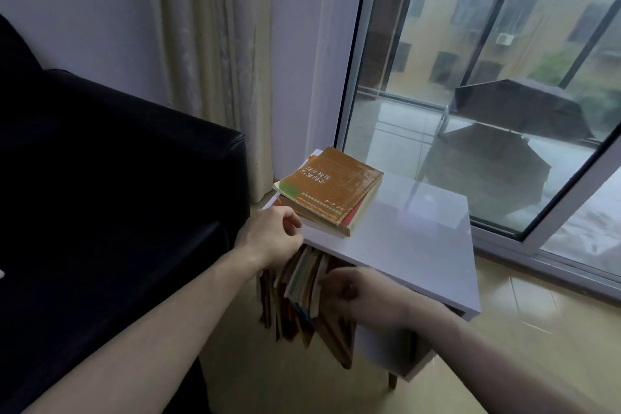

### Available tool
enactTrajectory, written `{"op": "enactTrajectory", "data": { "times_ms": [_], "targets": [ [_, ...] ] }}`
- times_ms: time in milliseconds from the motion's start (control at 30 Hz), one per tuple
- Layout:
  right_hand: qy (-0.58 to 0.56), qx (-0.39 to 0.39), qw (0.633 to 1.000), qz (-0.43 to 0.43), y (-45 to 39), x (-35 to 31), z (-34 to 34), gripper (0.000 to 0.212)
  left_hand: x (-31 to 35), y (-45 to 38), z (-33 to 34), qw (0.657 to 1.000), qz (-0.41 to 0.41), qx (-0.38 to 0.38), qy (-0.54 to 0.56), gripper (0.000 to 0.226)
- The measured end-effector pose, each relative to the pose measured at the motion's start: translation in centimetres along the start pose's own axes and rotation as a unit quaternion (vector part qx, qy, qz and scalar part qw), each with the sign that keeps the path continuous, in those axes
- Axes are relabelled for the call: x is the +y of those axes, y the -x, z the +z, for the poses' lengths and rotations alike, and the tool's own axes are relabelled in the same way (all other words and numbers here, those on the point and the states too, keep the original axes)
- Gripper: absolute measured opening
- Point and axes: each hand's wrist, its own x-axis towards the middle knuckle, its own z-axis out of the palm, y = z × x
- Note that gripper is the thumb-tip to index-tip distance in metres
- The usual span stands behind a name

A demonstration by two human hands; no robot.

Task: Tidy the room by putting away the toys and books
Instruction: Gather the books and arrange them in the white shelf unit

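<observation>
A loosely curled left hand (274,235) hovers at the table (420,239) edge beside stacked books (331,191). The blurred right hand (356,292) reaches the shelved books (302,296) below; its grip is unclear. Bare tabletop lies toward the window (487,77).

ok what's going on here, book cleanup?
A person is sorting books at a white side table by the window. The right hand reaches into the row of books standing in the shelf underneath; motion blur hides whether it grips one. The left hand hovers, fingers loosely curled, beside the stack of books lying on top.

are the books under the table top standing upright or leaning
Leaning: the shelved books fan out at slants under the white table.
</observation>
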Motion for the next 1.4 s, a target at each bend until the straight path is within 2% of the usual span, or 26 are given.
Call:
{"op": "enactTrajectory", "data": {
  "times_ms": [100, 200, 267, 333, 433, 567, 767, 1067, 1133, 1233, 1267, 1333, 1400],
  "targets": [
    [-0.094, 0.136, 0.986, -0.021, 0.3, 0.4, -2.0, 0.025, -0.4, -0.8, -0.4, 0.997, -0.012, 0.060, 0.056, 0.029],
    [-0.238, 0.298, 0.925, 0.002, 0.0, 1.7, -2.4, 0.021, -0.9, -2.2, -0.4, 0.985, -0.059, 0.090, 0.138, 0.046],
    [-0.269, 0.351, 0.897, 0.021, -0.4, 2.3, -2.6, 0.024, -1.1, -3.1, -0.3, 0.969, -0.121, 0.078, 0.199, 0.060],
    [-0.273, 0.368, 0.888, 0.029, -0.7, 2.8, -2.6, 0.028, -0.9, -3.7, -0.1, 0.954, -0.174, 0.051, 0.241, 0.070],
    [-0.276, 0.369, 0.887, 0.031, -1.1, 3.3, -2.7, 0.032, -0.6, -4.7, 0.6, 0.943, -0.193, 0.039, 0.267, 0.073],
    [-0.263, 0.357, 0.895, 0.036, -1.9, 3.5, -2.8, 0.037, -0.9, -6.5, 1.0, 0.948, -0.179, 0.090, 0.247, 0.070],
    [-0.260, 0.341, 0.902, 0.051, -2.3, 4.0, -3.2, 0.044, -1.2, -7.7, 1.5, 0.955, -0.114, 0.164, 0.220, 0.020],
    [-0.311, 0.352, 0.880, 0.074, -3.1, 4.5, -3.8, 0.054, 0.0, -7.4, 0.9, 0.940, -0.046, 0.156, 0.300, 0.004],
    [-0.375, 0.333, 0.861, 0.086, -3.3, 4.3, -4.0, 0.059, 0.3, -7.1, 0.8, 0.934, -0.038, 0.115, 0.336, 0.004],
    [-0.545, 0.273, 0.785, 0.114, -3.5, 4.0, -4.2, 0.059, 0.4, -6.2, 1.4, 0.953, -0.008, 0.072, 0.294, 0.008],
    [-0.562, 0.261, 0.775, 0.124, -3.6, 4.0, -4.1, 0.061, 0.2, -6.0, 1.7, 0.959, -0.001, 0.067, 0.276, 0.010],
    [-0.558, 0.252, 0.779, 0.135, -3.7, 3.9, -3.8, 0.065, -0.1, -5.9, 1.9, 0.962, -0.006, 0.070, 0.264, 0.015],
    [-0.573, 0.260, 0.768, 0.122, -3.8, 3.8, -3.9, 0.062, -0.5, -6.1, 1.7, 0.965, -0.017, 0.082, 0.250, 0.018]
  ]
}}
